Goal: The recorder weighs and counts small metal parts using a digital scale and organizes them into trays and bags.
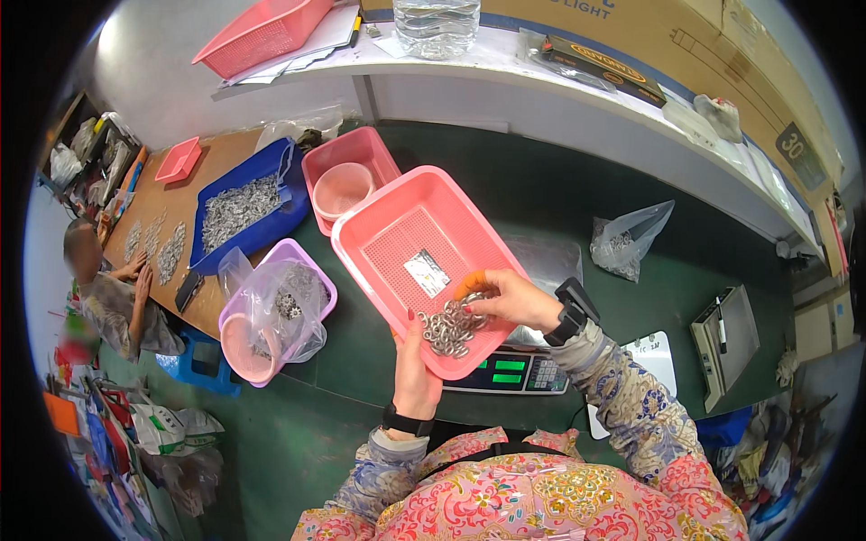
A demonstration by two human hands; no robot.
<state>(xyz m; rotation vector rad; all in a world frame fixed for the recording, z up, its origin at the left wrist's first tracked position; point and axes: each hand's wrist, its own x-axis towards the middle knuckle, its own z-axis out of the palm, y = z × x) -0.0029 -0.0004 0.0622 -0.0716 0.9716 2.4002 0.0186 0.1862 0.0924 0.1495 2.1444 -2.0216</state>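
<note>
My left hand (417, 380) grips the near-left rim of a pink plastic basket (383, 239), which is tilted above the green table. In the basket's near corner lies a pile of small silvery metal rings (446, 330). My right hand (516, 299) reaches in over the right rim, its fingers curled on some of the rings. A small printed card (427, 274) lies on the perforated basket floor. Partly hidden under the basket is a weighing scale (552, 373) with green displays and a metal pan (555, 259).
Left of the basket stand a pink tray (377, 149), a lilac basket (328, 290) with plastic bags, and a blue tray (209, 257) of metal pieces. A bag of parts (627, 242) lies right. A shelf (505, 72) spans the back. Another person (126, 302) handles pieces far left.
</note>
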